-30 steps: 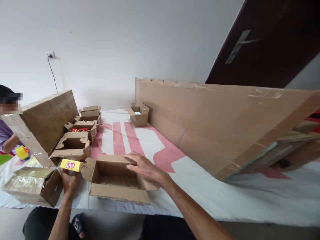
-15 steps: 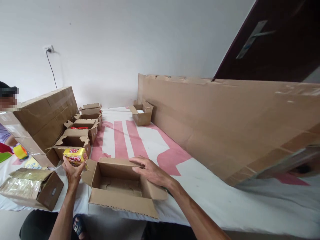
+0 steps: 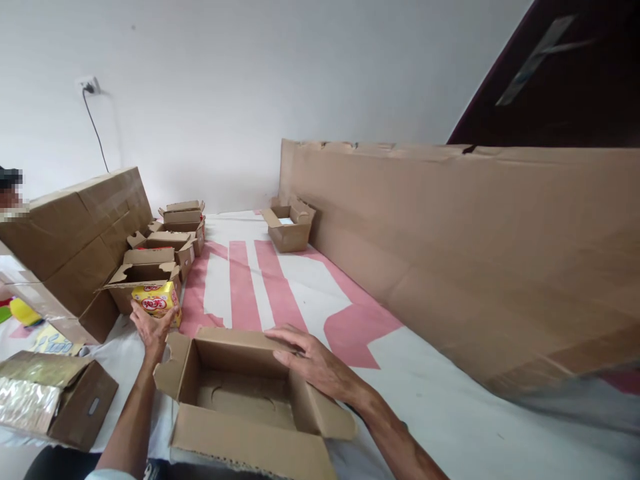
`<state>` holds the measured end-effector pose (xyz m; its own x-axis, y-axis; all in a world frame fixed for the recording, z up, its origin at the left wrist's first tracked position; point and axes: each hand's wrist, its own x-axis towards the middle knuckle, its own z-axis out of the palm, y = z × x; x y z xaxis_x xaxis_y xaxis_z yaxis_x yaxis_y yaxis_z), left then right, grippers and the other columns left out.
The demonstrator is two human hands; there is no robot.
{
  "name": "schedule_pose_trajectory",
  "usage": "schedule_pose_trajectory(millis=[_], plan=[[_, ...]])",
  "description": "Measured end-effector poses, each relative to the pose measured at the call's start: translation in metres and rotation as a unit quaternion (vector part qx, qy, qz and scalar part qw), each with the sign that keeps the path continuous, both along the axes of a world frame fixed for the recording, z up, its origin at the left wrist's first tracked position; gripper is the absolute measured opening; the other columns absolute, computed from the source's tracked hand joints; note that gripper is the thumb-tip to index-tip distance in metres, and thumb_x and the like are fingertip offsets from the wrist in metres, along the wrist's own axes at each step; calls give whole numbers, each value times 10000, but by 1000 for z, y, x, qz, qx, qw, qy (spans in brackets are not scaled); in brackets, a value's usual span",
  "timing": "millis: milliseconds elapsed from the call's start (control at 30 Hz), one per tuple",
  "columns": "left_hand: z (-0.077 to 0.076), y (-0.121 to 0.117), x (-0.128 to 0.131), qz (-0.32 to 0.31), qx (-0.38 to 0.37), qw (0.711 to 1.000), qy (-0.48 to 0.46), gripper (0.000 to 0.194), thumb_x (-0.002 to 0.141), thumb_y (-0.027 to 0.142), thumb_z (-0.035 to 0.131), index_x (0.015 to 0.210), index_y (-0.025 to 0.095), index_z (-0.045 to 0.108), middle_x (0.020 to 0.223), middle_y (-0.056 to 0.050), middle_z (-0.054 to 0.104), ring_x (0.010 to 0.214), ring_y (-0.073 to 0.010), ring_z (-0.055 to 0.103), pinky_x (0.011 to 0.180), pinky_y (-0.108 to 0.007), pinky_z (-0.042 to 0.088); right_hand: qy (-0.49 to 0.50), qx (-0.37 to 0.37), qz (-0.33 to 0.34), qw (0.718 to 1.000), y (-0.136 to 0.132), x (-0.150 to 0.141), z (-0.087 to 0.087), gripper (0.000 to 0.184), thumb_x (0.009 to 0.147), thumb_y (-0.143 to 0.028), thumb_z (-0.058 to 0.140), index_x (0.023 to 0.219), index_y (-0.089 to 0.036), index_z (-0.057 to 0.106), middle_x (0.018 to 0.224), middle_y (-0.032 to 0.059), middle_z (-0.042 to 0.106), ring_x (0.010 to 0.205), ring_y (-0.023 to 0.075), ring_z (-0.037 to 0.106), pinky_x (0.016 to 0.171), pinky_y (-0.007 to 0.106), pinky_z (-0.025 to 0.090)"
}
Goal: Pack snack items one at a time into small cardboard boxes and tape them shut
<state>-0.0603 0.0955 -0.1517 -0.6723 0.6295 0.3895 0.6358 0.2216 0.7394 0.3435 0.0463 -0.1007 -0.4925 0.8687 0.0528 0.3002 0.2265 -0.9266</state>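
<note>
My left hand [image 3: 153, 325] is closed around a small yellow box with red-and-white lettering [image 3: 159, 301], at the left beside an open carton. In front of me sits an open cardboard box [image 3: 245, 393] with its flaps spread, and only its bare bottom shows inside. My right hand [image 3: 310, 360] rests on the far right corner of this box, fingers stretched over the rim and the thumb apart. Just beyond the yellow box stands an open carton [image 3: 145, 277] with a dark interior.
Several more open cartons [image 3: 173, 250] line a tall cardboard wall [image 3: 75, 233] at the left. A taped closed box [image 3: 57, 397] lies near left. A long cardboard panel [image 3: 425, 253] borders the right. One small open carton [image 3: 289, 233] stands at the back. Part of a person shows far left.
My left hand has moved slightly right with the yellow box, which now shows more of its lettered front. My right hand stays on the open box's rim. The view has shifted a little.
</note>
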Motion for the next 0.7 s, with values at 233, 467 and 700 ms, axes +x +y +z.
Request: schedule_pose_trajectory(millis=[233, 467, 700], plan=[[11, 28, 0, 3, 4, 1000, -15, 1377, 683, 507, 1021, 1722, 115, 207, 1613, -333, 458, 1511, -540, 463, 1248, -616, 421, -7, 1, 2, 1000, 3, 2, -2, 525, 969, -517, 650, 1387, -226, 775, 1458, 148, 701, 1388, 356, 650, 1131, 477, 570], [17, 47, 4, -19, -17, 1000, -10, 1376, 725, 514, 1002, 1720, 89, 152, 1586, -319, 463, 1501, -502, 483, 1206, -564, 456, -21, -1, 1, 1000, 6, 2, -1, 528, 949, -487, 656, 1398, -236, 775, 1416, 136, 731, 1339, 348, 680, 1102, 471, 589], [16, 48, 5, -22, -42, 999, -18, 1444, 696, 515, 987, 1747, 134, 73, 1629, -324, 433, 1547, -476, 478, 1212, -562, 470, -48, -25, 2, 999, 7, 1, 1, 591, 908, -471, 694, 1446, -235, 760, 1428, 134, 752, 1283, 361, 710, 1118, 511, 568]])
